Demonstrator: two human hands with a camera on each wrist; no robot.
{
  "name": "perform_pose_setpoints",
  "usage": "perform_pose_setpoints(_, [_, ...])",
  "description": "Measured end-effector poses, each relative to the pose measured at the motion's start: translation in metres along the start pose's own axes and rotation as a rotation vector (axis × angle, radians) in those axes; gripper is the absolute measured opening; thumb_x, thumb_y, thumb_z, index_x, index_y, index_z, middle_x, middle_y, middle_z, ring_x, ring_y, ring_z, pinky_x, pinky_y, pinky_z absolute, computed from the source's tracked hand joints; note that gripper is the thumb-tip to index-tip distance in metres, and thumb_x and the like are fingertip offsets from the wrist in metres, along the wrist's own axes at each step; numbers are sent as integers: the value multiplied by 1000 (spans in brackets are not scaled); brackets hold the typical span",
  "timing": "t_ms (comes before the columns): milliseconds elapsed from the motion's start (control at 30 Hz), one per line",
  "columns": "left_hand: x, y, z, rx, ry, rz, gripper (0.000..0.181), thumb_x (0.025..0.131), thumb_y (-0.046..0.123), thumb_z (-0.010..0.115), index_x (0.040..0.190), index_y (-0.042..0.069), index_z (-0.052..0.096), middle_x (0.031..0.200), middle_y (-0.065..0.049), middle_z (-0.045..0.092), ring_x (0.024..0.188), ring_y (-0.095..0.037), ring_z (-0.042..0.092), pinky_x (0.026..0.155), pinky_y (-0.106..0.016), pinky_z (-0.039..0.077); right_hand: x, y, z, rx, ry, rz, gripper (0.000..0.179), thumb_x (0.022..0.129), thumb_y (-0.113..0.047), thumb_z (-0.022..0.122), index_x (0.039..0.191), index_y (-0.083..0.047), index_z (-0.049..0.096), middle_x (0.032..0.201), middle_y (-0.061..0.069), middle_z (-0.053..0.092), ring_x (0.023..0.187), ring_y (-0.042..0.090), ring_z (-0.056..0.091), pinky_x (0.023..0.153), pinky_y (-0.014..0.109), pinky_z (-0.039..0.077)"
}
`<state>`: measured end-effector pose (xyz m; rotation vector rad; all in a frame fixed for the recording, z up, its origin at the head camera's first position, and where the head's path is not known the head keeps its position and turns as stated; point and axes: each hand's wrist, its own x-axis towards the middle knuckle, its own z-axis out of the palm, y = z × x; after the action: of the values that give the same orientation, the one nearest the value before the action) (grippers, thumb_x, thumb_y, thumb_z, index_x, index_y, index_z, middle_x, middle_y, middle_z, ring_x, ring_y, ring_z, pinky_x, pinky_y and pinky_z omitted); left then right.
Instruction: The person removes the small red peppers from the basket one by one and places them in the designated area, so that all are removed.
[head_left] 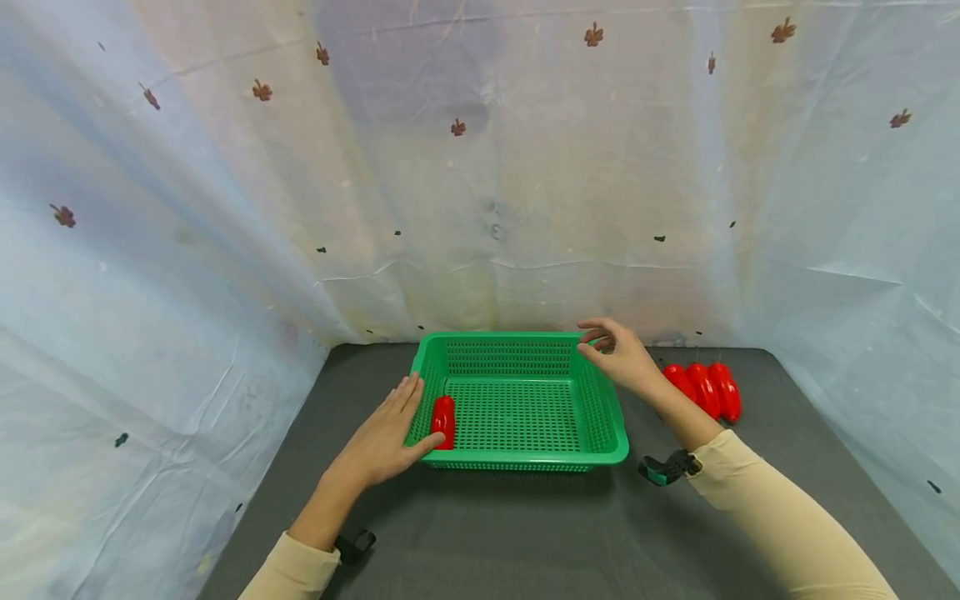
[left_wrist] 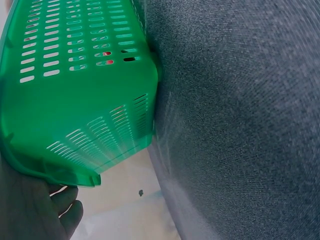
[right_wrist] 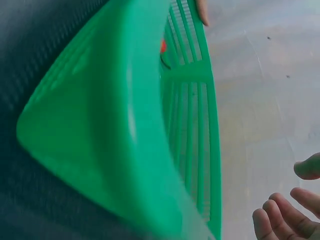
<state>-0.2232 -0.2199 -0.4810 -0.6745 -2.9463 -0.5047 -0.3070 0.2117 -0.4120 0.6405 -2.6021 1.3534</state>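
Observation:
A green plastic basket (head_left: 517,457) with slotted walls stands on the dark table. One glossy red pepper (head_left: 443,421) lies inside, along its left side. My left hand (head_left: 384,437) rests on the basket's left rim, fingers straight and thumb over the front left corner; in the left wrist view its fingers (left_wrist: 65,205) show beside the rim. Over the right rim hovers my right hand (head_left: 621,360), its fingers loosely bent with nothing between them. In the right wrist view a gap separates thumb and fingers (right_wrist: 285,215), off to the side of the basket rim.
Several more red peppers (head_left: 702,390) lie side by side on the table (head_left: 480,533), right of the basket and beyond my right forearm. A pale patterned sheet (head_left: 525,192) hangs behind the table and along both sides. Each wrist wears a dark strap (head_left: 670,467).

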Motion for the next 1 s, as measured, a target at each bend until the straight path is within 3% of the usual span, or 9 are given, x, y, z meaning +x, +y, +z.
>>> perform_pose_setpoints(533, [0, -2, 1, 11, -5, -7, 105, 103, 73, 51, 171, 2, 15, 181, -13, 6, 167, -32, 8, 134, -52, 16, 13, -28, 57, 46, -89, -11, 43, 106, -13, 71, 145, 0, 59, 125, 23, 70, 110, 40, 68, 89, 50, 61])
perform_pose_setpoints(1000, [1, -2, 2, 46, -3, -13, 109, 100, 78, 51, 172, 3, 16, 181, -11, 7, 167, -30, 7, 135, -51, 14, 23, -44, 103, 72, -187, 29, 42, 106, -17, 71, 144, -3, 61, 125, 19, 70, 110, 38, 69, 83, 45, 61])
